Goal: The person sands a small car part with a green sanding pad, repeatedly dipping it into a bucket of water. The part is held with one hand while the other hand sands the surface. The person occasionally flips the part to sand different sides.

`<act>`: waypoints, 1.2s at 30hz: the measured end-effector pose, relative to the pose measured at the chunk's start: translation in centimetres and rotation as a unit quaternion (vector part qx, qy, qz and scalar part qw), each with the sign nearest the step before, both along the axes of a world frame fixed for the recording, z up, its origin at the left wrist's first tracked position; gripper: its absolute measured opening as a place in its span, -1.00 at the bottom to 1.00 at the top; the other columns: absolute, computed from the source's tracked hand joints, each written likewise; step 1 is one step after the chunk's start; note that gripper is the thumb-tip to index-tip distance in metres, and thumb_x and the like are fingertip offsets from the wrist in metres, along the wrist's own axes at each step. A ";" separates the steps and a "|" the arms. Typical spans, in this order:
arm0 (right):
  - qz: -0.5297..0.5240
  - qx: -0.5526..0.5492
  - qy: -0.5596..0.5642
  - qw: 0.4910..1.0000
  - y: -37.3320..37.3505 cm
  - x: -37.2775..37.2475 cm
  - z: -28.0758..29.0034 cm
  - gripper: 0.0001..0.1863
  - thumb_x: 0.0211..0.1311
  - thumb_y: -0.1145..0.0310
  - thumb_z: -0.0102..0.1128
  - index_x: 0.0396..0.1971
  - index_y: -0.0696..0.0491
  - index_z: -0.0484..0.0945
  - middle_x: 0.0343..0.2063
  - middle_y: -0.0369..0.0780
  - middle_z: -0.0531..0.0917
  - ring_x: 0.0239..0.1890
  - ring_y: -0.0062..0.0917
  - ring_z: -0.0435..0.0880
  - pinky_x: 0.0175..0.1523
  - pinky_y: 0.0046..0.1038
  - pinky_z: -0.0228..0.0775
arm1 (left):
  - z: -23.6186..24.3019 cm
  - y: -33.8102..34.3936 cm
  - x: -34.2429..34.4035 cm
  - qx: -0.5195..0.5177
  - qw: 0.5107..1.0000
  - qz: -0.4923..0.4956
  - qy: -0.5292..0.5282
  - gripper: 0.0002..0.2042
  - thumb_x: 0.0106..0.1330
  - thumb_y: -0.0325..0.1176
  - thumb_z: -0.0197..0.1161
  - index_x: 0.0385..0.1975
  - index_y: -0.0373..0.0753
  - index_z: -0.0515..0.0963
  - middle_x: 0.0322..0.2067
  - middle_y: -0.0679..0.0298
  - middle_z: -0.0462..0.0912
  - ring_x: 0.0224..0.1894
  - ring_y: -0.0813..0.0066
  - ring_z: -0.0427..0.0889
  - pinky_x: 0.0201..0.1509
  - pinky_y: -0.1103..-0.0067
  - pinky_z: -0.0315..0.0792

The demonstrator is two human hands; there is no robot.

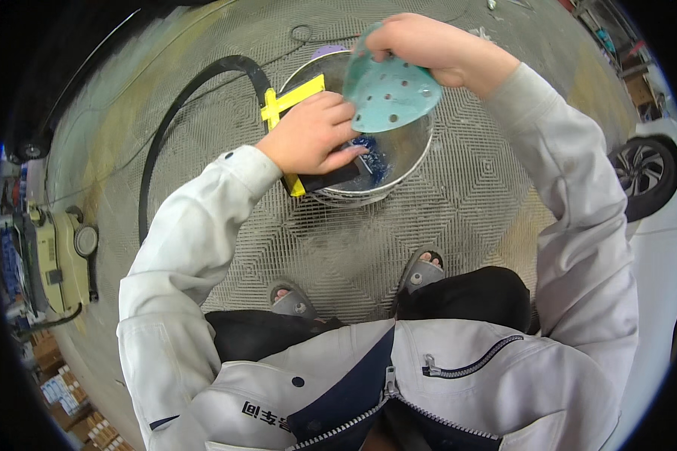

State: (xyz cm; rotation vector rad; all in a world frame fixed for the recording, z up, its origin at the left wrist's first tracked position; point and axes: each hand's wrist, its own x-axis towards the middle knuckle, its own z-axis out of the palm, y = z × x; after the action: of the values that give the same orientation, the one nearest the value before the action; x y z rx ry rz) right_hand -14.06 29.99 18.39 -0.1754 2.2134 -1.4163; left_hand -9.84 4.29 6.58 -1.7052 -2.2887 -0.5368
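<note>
My right hand (pixel 414 46) pinches the upper edge of a pale teal sanding disc (pixel 395 94) with several punched holes, held tilted above a round drum (pixel 421 150). My left hand (pixel 312 135) is over the drum's left side, palm down. Its thumb is stretched out apart from the bent fingers, whose tips come up to the disc's lower left edge; whether they touch it I cannot tell. Under this hand lies a flat black thing (pixel 331 179) with a yellow strip (pixel 301 94) along it. Something dark blue (pixel 370 161) shows on the drum top.
A thick black hose or strap (pixel 158 143) curves across the patterned floor (pixel 474 218) from the yellow strip. A thin cable (pixel 301 34) lies beyond. At left stands a pale green wheeled machine (pixel 56 259); at right, a car wheel (pixel 645 177). My sandalled feet (pixel 421 270) are near the drum.
</note>
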 end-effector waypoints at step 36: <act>0.000 -0.006 0.343 0.939 3.4 6.4 -16.6 -0.19 0.26 0.38 0.32 0.56 0.06 0.40 0.18 0.25 0.56 0.14 0.21 0.75 0.29 0.03 0.66 | 4.2 2.5 6.2 -0.183 0.982 -0.013 -0.045 -0.56 0.25 -0.21 0.62 0.13 -0.14 0.77 0.07 0.16 0.77 0.25 0.05 0.76 0.50 -0.01 0.58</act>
State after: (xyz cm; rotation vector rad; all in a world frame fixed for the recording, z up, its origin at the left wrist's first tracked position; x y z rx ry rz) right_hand -7.70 33.41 1.84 -0.7775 2.7361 -1.5253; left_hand -3.69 6.83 10.74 -1.9063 -2.5581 -0.2081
